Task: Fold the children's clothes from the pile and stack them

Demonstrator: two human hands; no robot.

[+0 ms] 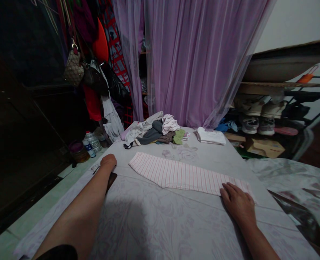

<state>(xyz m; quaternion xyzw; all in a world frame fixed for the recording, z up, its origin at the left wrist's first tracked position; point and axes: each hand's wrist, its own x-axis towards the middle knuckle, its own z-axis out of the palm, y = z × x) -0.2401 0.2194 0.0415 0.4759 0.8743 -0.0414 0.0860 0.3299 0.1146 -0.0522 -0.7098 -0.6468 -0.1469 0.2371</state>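
Observation:
A pair of pink-and-white striped trousers [181,175], folded lengthwise, lies flat across the bed. Its wider end is at the left and the narrow leg end at the right. My right hand [238,202] rests on that leg end, palm down with fingers apart. Over by the left edge of the bed, my left hand [108,161] is curled closed, its fingertips hidden. A bit of white material [95,166] lies beside it. Partly covered by my left forearm is a dark flat object [111,180] like a phone.
Toward the far end of the bed [154,224] lies a heap of crumpled clothes [154,130], with a folded white cloth [211,136] to its right. Purple curtains [192,65] hang behind. Bottles [93,141] stand on the floor at left; a shoe rack [280,85] is at right.

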